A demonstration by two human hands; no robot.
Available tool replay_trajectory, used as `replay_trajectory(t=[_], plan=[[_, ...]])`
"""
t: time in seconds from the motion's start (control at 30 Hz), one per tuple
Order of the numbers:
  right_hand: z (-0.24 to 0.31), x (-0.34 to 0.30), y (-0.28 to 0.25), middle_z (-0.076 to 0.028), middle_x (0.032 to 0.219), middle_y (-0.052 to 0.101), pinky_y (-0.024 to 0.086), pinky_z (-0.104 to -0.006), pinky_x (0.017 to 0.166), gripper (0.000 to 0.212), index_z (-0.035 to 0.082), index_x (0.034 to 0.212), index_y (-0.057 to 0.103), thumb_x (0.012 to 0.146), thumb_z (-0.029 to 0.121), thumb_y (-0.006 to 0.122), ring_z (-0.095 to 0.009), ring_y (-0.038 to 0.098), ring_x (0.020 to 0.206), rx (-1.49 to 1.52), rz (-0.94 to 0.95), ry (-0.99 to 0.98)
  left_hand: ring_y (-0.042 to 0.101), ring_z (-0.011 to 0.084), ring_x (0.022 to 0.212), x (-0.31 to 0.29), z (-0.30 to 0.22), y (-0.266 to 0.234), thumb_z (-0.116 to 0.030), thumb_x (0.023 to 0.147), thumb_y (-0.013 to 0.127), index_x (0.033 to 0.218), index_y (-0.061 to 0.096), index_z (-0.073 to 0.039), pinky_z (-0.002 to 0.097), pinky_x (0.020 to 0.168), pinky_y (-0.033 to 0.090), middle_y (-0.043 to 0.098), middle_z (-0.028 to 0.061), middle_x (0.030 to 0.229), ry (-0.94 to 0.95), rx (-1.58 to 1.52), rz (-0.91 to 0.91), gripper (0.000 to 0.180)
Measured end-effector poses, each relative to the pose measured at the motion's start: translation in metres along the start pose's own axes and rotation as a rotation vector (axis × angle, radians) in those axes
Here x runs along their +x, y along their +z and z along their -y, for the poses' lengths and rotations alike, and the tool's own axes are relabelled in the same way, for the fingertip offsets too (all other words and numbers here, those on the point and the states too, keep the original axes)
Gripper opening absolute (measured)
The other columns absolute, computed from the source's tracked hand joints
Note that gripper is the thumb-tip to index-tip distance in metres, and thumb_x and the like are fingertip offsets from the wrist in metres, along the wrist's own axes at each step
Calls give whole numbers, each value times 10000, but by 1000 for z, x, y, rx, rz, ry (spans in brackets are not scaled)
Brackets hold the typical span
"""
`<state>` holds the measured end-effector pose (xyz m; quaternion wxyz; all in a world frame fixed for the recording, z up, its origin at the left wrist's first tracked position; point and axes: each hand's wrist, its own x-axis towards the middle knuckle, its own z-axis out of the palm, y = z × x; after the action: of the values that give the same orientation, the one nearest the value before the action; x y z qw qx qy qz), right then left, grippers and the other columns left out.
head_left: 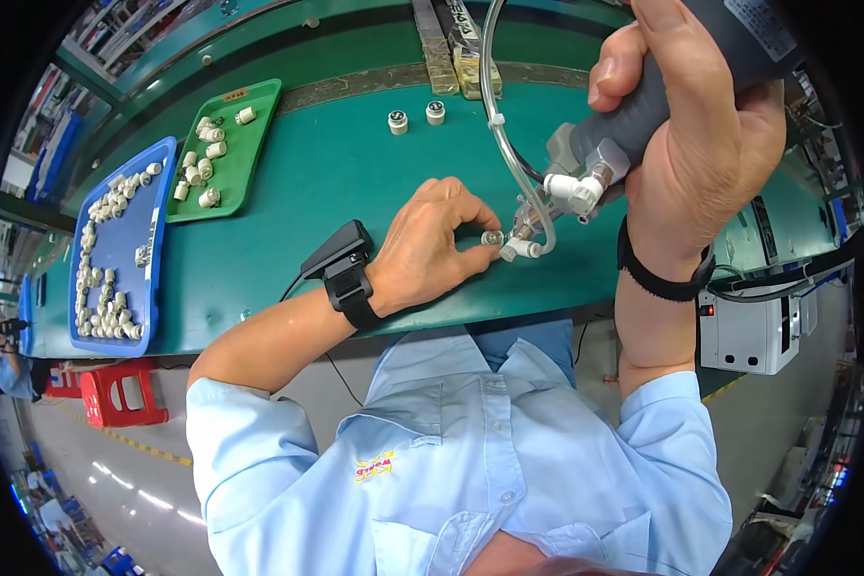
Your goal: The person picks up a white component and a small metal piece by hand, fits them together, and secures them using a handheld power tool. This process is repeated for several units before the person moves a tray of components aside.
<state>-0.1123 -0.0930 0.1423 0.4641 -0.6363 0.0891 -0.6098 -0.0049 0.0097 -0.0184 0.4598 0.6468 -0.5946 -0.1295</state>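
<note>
A person's left hand [432, 245] rests on a green tabletop [336, 182], its fingers [475, 252] pinched shut around a small white cylindrical fitting [492, 237]. Touching that fitting from the other side is the metal tip of a grey pneumatic tool [643, 106], gripped tightly in the right hand [710, 125] just above. A clear tube [509, 144] loops beside the tool. Beyond the fingers stand two more white fittings [416, 117]; well away from them lie a green tray [223, 149] and a blue tray [125, 250] of similar parts.
</note>
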Motion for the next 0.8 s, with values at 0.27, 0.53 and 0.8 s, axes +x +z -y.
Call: replay_trajectory(t=[0.27,0.53,0.8], plan=[[-7,-3,3,-89,722,629,448,-250,447,160,-63,956,632,874,57,700,-121,545,474,27,28,4,571,277,866,2,-2,1,-83,720,777,885,719,-27,377,758,466,620,95,825,-158,-93,51,184],[-10,-3,6,-94,744,639,450,-257,438,160,-72,959,620,860,24,701,-127,549,476,93,60,-18,578,276,865,2,0,2,-78,713,780,875,714,-28,379,759,472,630,98,840,-157,-116,43,182],[-16,-7,10,-77,747,631,446,-247,442,155,-25,947,592,845,-14,708,-105,547,488,169,171,-6,598,282,882,1,-3,1,-55,698,799,867,705,-29,380,776,487,651,100,871,-158,-126,-1,195]])
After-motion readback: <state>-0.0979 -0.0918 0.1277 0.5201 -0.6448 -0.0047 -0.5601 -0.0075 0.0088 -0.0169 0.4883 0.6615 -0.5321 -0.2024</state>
